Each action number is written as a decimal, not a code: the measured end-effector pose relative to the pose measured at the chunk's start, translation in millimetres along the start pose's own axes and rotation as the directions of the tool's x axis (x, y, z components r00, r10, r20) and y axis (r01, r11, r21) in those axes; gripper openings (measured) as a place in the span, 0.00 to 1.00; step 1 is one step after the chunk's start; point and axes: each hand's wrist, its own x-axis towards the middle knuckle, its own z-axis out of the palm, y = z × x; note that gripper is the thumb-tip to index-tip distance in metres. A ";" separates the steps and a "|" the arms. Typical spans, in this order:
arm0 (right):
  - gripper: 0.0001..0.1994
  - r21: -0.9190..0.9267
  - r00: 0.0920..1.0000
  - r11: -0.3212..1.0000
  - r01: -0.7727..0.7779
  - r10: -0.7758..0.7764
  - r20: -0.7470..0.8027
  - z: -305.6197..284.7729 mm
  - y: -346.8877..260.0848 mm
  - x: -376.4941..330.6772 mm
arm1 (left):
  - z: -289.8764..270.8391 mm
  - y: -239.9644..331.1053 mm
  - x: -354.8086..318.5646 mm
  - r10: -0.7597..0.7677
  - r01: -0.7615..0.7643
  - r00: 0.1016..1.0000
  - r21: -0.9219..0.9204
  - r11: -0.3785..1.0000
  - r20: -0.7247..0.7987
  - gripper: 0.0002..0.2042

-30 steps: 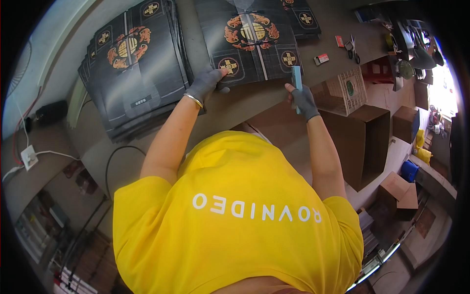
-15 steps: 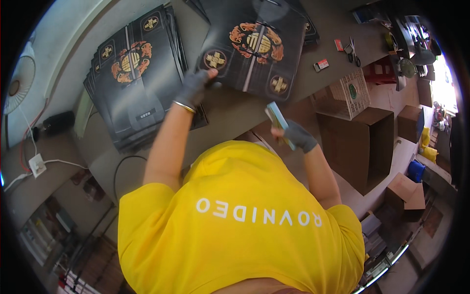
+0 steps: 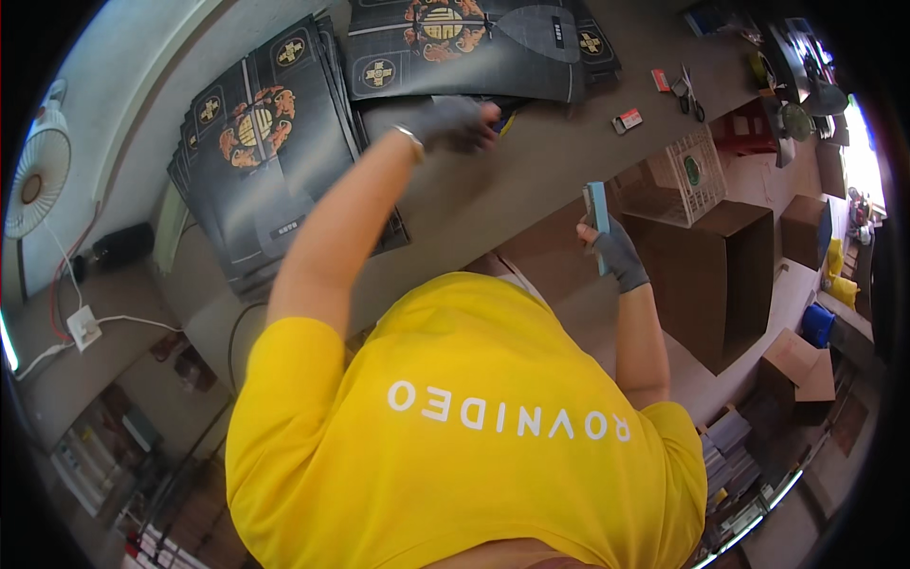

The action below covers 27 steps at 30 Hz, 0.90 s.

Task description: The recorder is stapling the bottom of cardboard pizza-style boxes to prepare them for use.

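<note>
Meanwhile right hand (image 3: 618, 254) clasps a blue block (image 3: 596, 211); left hand (image 3: 453, 123) touches a black sheet (image 3: 474, 47).

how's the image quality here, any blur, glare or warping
Head view: strong fisheye warp, so the table edge bows and the corners go black; the window at far right is blown out white; the left hand on the dark printed sheets is slightly motion-smeared; the right hand and its pale blue tool look sharper; light is otherwise even, with soft shadows.

Two stacks of black printed sheets: one (image 3: 275, 161) left of the gloved fingers, one (image 3: 474, 47) just beyond them. One pale-blue tool (image 3: 597, 213). One fan (image 3: 38, 175).
</note>
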 end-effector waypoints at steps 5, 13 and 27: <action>0.13 -0.034 0.997 0.997 0.069 -0.070 -0.026 1.7 -10.5 15.1 | 71.0 -35.4 89.1 0.076 -0.071 0.997 -0.647 0.759 -0.020 0.19; 0.14 0.133 0.995 0.986 0.095 -0.092 -0.033 28.3 -14.8 -2.7 | 88.5 -18.4 118.5 0.146 -0.214 0.977 -0.743 0.634 -0.156 0.13; 0.25 -0.156 0.951 0.984 0.085 -0.033 0.309 96.3 -42.8 22.8 | 42.1 -132.8 -11.4 0.189 -0.244 0.921 -0.127 0.961 -0.341 0.16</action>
